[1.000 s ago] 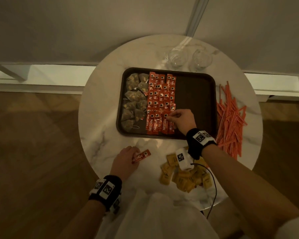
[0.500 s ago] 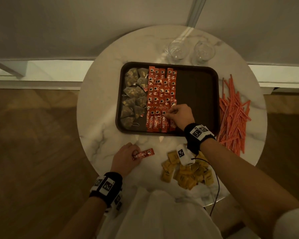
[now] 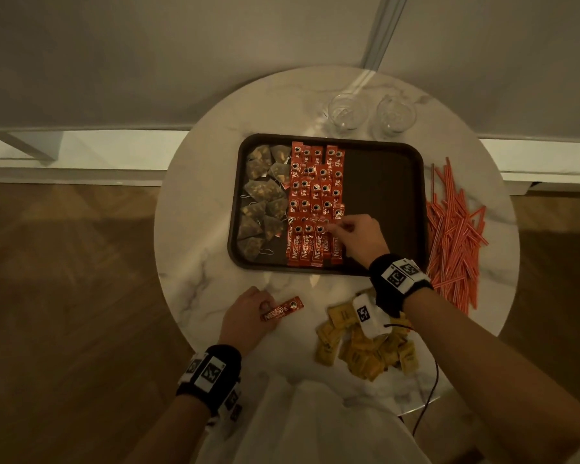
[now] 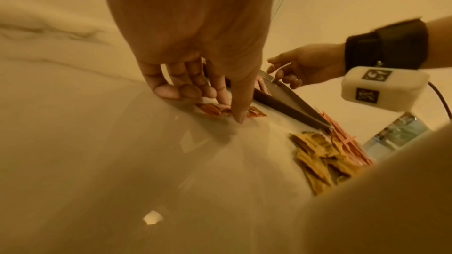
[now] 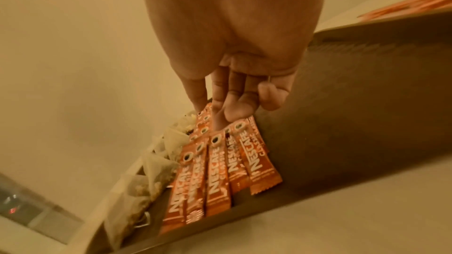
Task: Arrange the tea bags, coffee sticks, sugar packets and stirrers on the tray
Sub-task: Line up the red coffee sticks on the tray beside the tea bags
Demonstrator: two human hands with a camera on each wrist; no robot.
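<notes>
Now the right hand [image 3: 359,237] is working the near row of coffee sticks [image 3: 310,209] at the tray's [image 3: 412,182] six o'clock, fingertips [image 5: 234,115] pressing down on a stick top, nudging it into line. Whether it is pinching anything, I cannot tell. At seven o'clock on the table [image 3: 195,209], the left hand [image 3: 246,318] is pinning a loose coffee stick [image 3: 282,308] under thumb and fingers. Tea bags [image 3: 263,195] are sitting at the tray's nine o'clock. Sugar packets [image 3: 362,349] at five o'clock and stirrers [image 3: 452,229] at three o'clock are waiting off-tray. The coffee step looks nearly done; next, I'd judge, that last stick needs handing across into the row.
</notes>
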